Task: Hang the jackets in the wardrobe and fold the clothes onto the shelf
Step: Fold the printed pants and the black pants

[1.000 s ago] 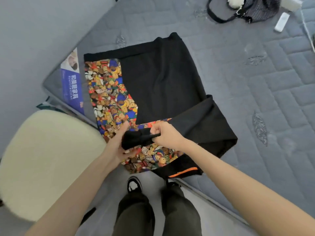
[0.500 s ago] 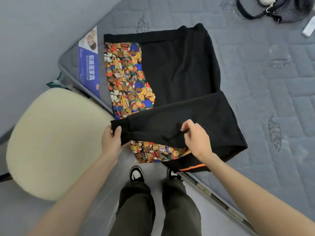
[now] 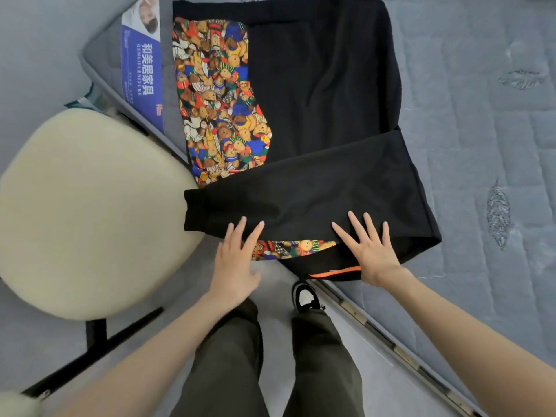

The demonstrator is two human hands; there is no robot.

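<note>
- Black garment [image 3: 325, 85]: far edge cut off by the top of the frame.
- Folded sleeve [image 3: 316, 191] lies across the bear-print panel [image 3: 216, 94] and hides its middle. Only a thin strip of print shows near, between the hands.
- Left hand [image 3: 237, 260] covers that strip's left end.
- Right hand [image 3: 371, 251] hides the right end of the orange strip [image 3: 334, 272].
- Both palms face down, so contact underneath cannot be told.
- Mattress [image 3: 481, 145]: runs out at the right and far edges.
- Label [image 3: 141, 70]: far end cropped, fine print too small to read.
- Chair [image 3: 84, 212]: left side cropped, base mostly hidden under the seat.
- Shoe [image 3: 304, 296]: heel hidden by the trouser leg.
- Pale fluffy thing [image 3: 15, 403], near-left corner: cropped and blurred, unidentifiable.
</note>
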